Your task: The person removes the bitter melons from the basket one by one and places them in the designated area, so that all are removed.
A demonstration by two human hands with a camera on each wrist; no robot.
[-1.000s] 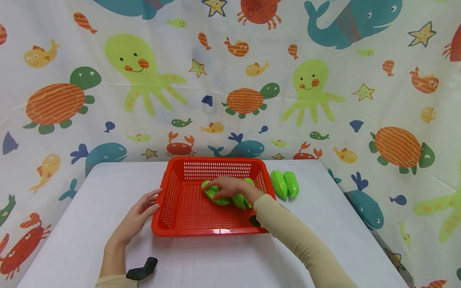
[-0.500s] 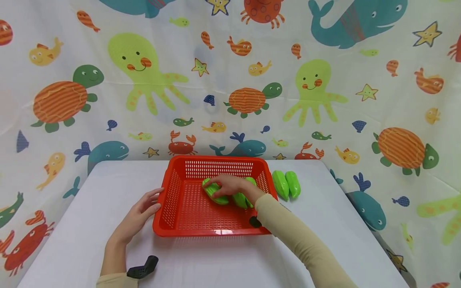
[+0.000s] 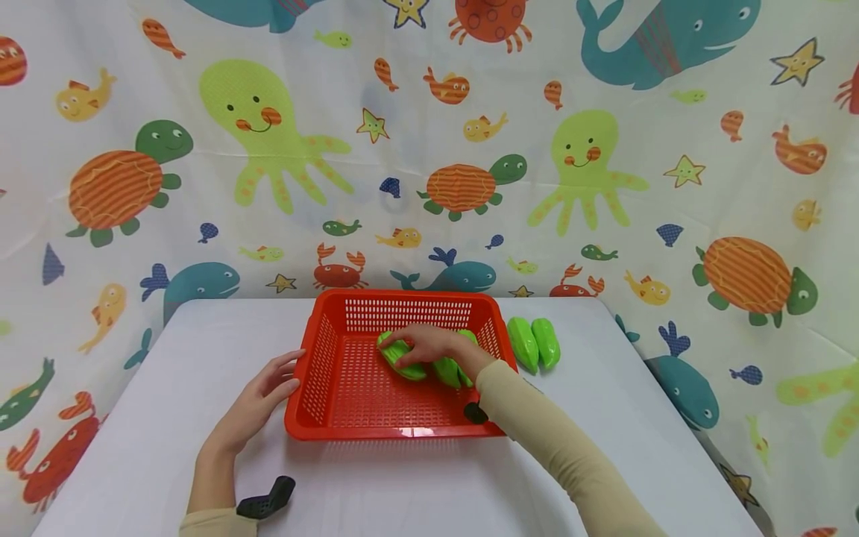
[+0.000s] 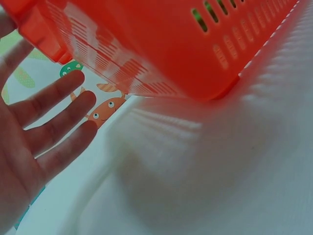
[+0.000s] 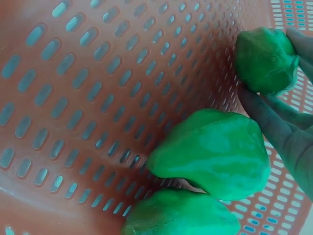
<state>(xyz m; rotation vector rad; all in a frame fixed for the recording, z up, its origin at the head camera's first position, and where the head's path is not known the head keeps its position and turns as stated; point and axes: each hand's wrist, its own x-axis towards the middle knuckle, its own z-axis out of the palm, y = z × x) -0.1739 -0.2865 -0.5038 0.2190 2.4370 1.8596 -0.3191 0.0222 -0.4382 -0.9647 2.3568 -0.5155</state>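
Observation:
A red perforated basket (image 3: 403,432) holds several green, pepper-like pieces. My right hand (image 3: 428,346) reaches inside it and pinches one green piece (image 3: 404,364) between thumb and fingers. Two more green pieces lie under and beside that hand; the right wrist view shows them as a larger one (image 5: 210,154) and one below it (image 5: 178,215). At the basket's left side, my left hand (image 3: 258,399) touches the rim with its fingers spread and relaxed; in the left wrist view the palm (image 4: 19,156) faces the basket's outer wall (image 4: 142,49).
Two green pieces (image 3: 523,344) (image 3: 546,344) lie side by side on the white table (image 3: 604,418), just right of the basket. Behind the table hangs a curtain (image 3: 403,97) printed with sea animals. Black devices are strapped at both wrists.
The head view has shifted slightly. Both hands, the basket and the green pieces otherwise stay in nearly the same places.

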